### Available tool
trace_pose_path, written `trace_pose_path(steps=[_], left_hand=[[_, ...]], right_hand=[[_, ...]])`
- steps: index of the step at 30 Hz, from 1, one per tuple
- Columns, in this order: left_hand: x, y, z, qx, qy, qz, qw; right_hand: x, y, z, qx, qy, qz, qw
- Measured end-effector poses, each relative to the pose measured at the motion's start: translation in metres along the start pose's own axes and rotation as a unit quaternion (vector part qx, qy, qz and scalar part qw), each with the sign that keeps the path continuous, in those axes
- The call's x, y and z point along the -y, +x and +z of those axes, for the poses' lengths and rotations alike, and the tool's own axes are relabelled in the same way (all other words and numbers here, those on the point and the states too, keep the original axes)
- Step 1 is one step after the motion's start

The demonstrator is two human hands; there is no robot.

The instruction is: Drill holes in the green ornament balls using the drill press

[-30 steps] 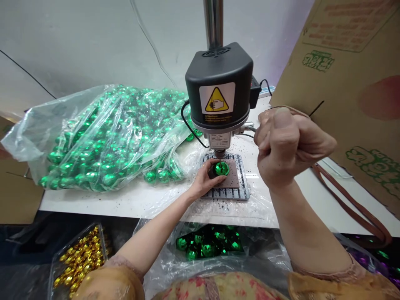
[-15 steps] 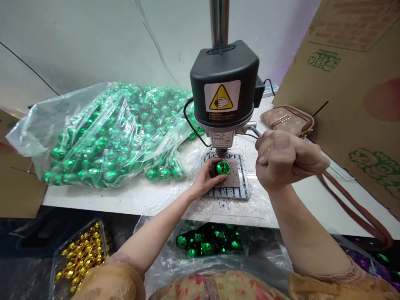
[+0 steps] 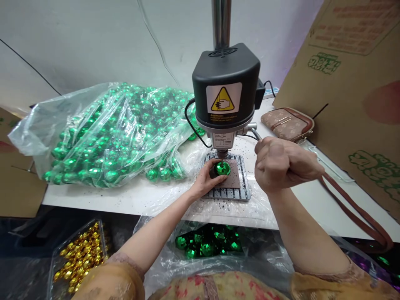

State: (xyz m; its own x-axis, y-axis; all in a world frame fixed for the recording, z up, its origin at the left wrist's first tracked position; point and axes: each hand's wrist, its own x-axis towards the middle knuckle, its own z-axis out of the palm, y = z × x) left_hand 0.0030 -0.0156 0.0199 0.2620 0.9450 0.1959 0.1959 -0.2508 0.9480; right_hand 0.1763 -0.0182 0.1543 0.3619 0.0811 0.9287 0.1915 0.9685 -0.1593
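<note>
A black bench drill press (image 3: 225, 87) with a yellow warning label stands at the middle of the table. Under its chuck (image 3: 222, 154), a shiny green faceted ball (image 3: 223, 168) rests on a brown board (image 3: 234, 179) over the slotted metal base (image 3: 245, 189). My left hand (image 3: 206, 179) grips that ball from the left, thumb and fingers around its side. Closed in a fist, my right hand (image 3: 279, 164) holds the drill press's feed lever (image 3: 256, 134); most of the lever is hidden by the fist. Dark shavings lie scattered around the base.
A clear plastic bag (image 3: 118, 137) full of green balls fills the table's left. Below the edge are an open bag of green balls (image 3: 208, 241) and a clear bin of gold balls (image 3: 83, 254). Rightward lie a beige purse (image 3: 287, 121) and a large cardboard box (image 3: 353, 100).
My right fist has moved slightly down and to the left with the lever. The left hand keeps its hold on the green ball. The view has shifted a little.
</note>
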Motion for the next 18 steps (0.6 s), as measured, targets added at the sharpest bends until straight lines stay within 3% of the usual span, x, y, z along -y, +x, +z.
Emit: trace_pose_path(steps=[3,6,12,18], left_hand=[[-0.002,0.000,0.000,0.003,0.005,-0.005,1.000],[-0.004,0.000,0.000,0.001,0.006,-0.006,1.000],[-0.002,-0.001,0.000,0.000,0.002,-0.010,1.000],[-0.002,0.000,0.000,0.001,0.003,-0.005,1.000]], right_hand=[[0.012,0.015,0.009,-0.002,-0.016,0.105,0.994],[0.017,0.026,0.017,-0.029,-0.034,0.143,0.989],[0.004,0.012,0.009,-0.039,-0.031,0.050,0.997],[-0.009,-0.005,-0.004,0.000,0.021,-0.024,0.999]])
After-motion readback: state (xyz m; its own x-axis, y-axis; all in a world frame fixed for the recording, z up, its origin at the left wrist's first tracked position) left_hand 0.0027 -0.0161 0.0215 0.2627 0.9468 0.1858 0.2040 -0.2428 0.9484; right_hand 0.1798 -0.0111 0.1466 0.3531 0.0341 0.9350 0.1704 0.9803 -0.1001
